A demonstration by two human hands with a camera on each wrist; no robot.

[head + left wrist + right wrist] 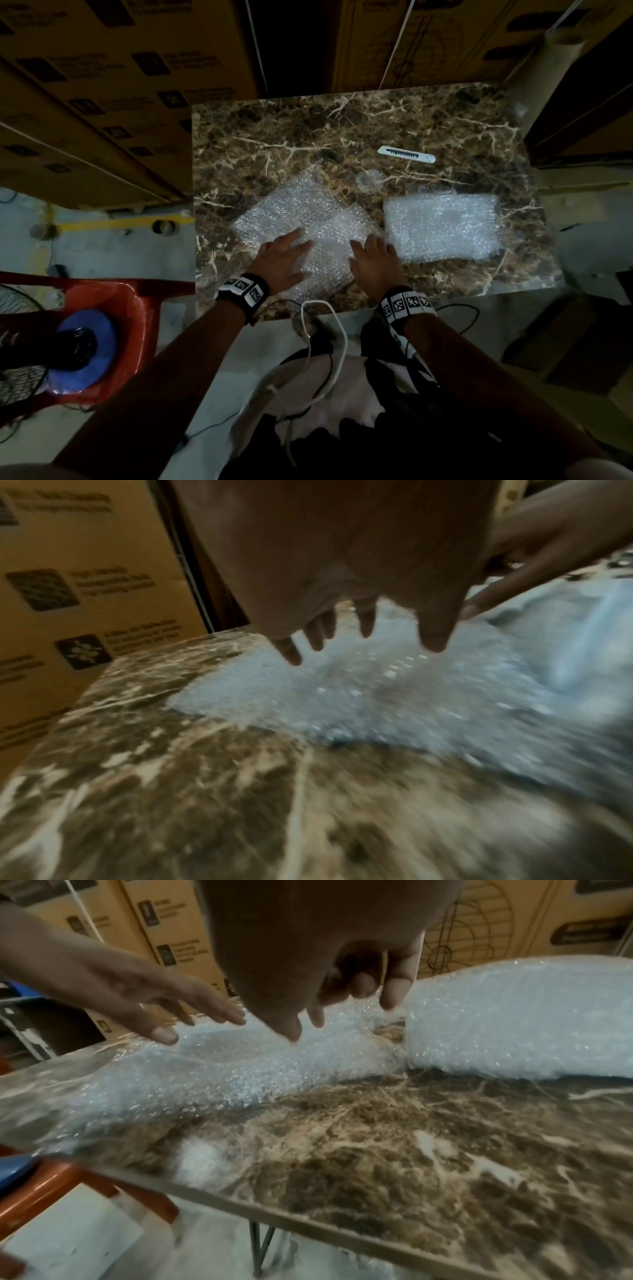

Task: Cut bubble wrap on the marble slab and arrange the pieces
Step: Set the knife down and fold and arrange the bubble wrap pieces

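1. On the marble slab [342,123], which is basically the table here, two loose bubble wrap sheets [301,219] lie overlapping near the front edge. They sit crooked to each other, so my guess is they're cut pieces waiting to be squared up.

2. Left hand [281,260] lies on the left part of those sheets with its fingers [435,631] spread wide and fairly straight, gripping nothing. Looks like it's there to pin or slide the wrap, not to lift it.

3. Right hand [375,262] is at the right edge of the same sheets, fingers [390,988] loosely extended, also holding nothing. With a hand at each side, it reads as smoothing or nudging a sheet into line.

4. Neat stack of bubble wrap [443,229] sits just right of the hands, apart from the loose sheets. Probably the finished pile, parked close so pieces only travel a little.

5. Cutter [406,154] lies further back on the slab, well away from both hands, so cutting seems paused and arranging is the current step.
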